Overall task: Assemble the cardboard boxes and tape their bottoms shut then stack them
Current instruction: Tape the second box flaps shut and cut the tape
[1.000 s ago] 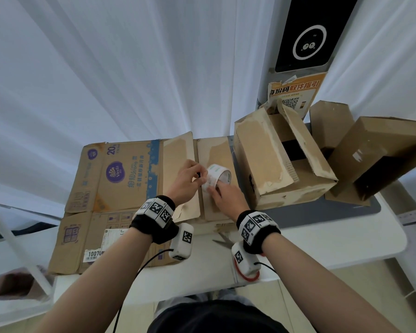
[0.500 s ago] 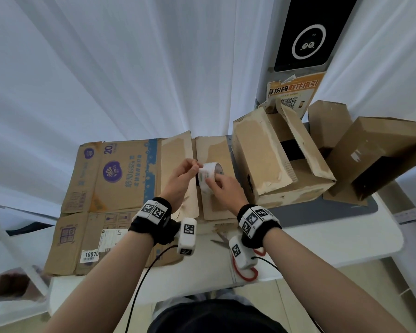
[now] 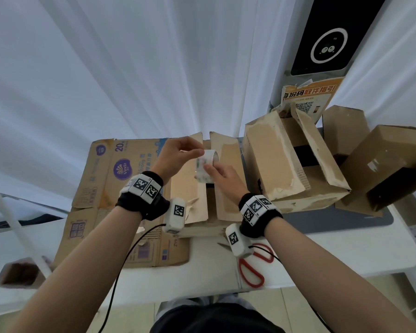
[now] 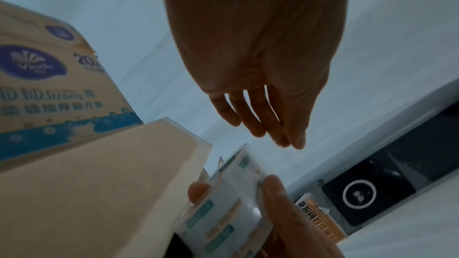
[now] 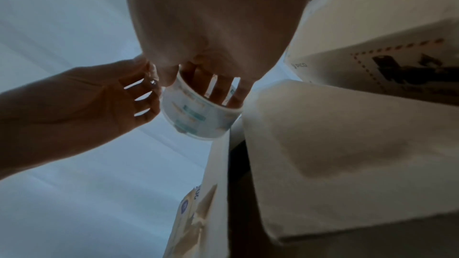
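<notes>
1. At frame centre in the head view: box [image 3: 202,188] with its two bottom flaps nearly closed, a dark gap left between them, facing up so the seam can be taped.
2. Just above that seam: tape roll [image 3: 205,168] held upright by the right hand [image 3: 222,179], fingers hooked through the core and thumb on the outer face, as seen from the right wrist; probably steadied so the free end can be peeled.
3. Left of the roll: left hand [image 3: 175,157], fingers brought together at the roll's upper edge, seemingly pinching or picking at the tape end; actual grip on the end cannot be told.
4. Under and left of the box: flattened printed carton [image 3: 113,174], not yet assembled.
5. Right side of frame: two assembled boxes [image 3: 296,164], leaning together, not neatly stacked.
6. Lower centre on the white surface [image 3: 346,248]: red scissors [image 3: 252,270], within reach for cutting the strip.
</notes>
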`<state>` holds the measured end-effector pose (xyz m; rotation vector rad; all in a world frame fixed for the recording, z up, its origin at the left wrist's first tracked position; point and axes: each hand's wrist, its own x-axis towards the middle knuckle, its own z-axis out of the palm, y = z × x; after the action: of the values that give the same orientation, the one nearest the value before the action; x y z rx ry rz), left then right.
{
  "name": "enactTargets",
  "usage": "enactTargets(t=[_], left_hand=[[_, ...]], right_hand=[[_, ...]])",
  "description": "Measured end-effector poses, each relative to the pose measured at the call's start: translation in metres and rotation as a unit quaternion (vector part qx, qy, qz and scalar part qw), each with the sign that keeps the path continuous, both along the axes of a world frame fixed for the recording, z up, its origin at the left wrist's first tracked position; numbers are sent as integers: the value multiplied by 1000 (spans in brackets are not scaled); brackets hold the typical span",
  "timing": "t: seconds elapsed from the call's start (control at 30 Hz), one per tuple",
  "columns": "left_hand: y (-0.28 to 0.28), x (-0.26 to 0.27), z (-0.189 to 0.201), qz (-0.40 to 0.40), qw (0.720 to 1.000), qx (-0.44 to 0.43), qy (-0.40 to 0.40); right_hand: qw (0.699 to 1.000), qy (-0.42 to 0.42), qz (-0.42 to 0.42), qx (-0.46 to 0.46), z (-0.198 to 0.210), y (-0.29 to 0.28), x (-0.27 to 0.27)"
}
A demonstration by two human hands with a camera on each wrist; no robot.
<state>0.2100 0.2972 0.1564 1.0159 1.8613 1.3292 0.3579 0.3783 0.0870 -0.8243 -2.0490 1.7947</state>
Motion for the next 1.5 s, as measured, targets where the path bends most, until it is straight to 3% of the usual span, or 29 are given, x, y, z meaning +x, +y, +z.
enactTargets(t=[0.13,0.53,0.83,1.0,1.23,1.5], left_hand=[[6,0,-12,-1,1000,-19,23],[37,-11,-46,86,993,-67,-35],[59,-44,-44,-16,991,-118,-65],[73,-59,-48,-16,987,-139,-82],[96,-91,-62,-42,962,-186,-197],[128,-115,-79,-40,970,-219,-99]], right_hand=[[999,-21,10,-50,-33,4,-2],[991,-89,-31,-91,-23,11,2],[985,-96,-56,-133,-33,24,-2],[981,-80,-53,-167,-34,33,-9],[983,-34,-38,-176,-38,40,-25],[986,-40,-57,-153,-37,52,-40]])
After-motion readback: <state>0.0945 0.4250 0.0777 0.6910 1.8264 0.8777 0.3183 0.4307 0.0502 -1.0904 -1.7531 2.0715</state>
